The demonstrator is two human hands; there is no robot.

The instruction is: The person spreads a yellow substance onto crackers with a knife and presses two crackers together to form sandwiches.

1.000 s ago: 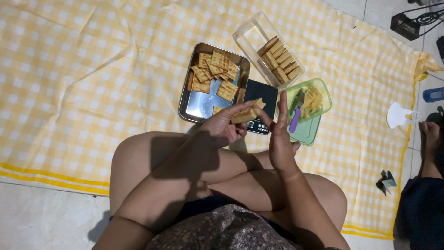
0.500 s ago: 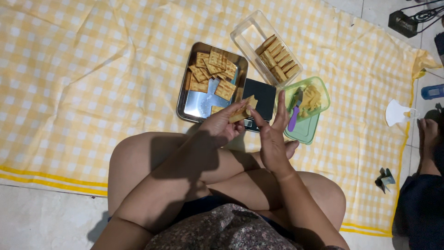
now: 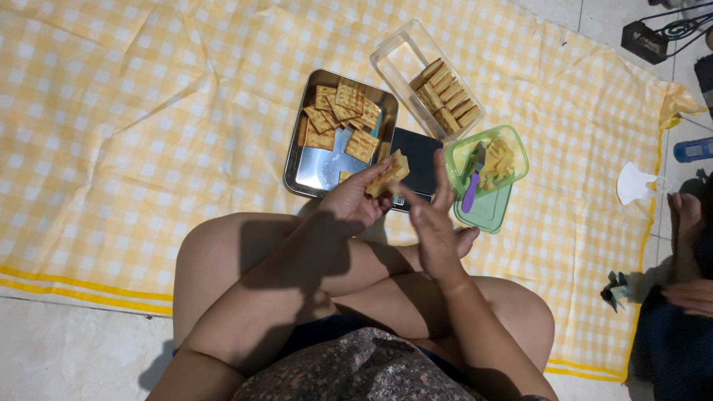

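Right hand [image 3: 434, 230] drawn back, fingers open, left hand [image 3: 355, 202] gripping golden square cracker sandwich [image 3: 389, 174]

Setting: home floor, arranged picnic-style. Pale tiled floor [image 3: 67, 356] showing at 7 and 1 o'clock; yellow-and-white checked cloth [image 3: 148, 134] spread across it, person seated cross-legged. Food on cloth: steel tray [image 3: 316, 172] of crackers, clear cracker box [image 3: 394, 67], green tub [image 3: 490, 212]. Black plug adapter [image 3: 645, 41] at 1 o'clock.
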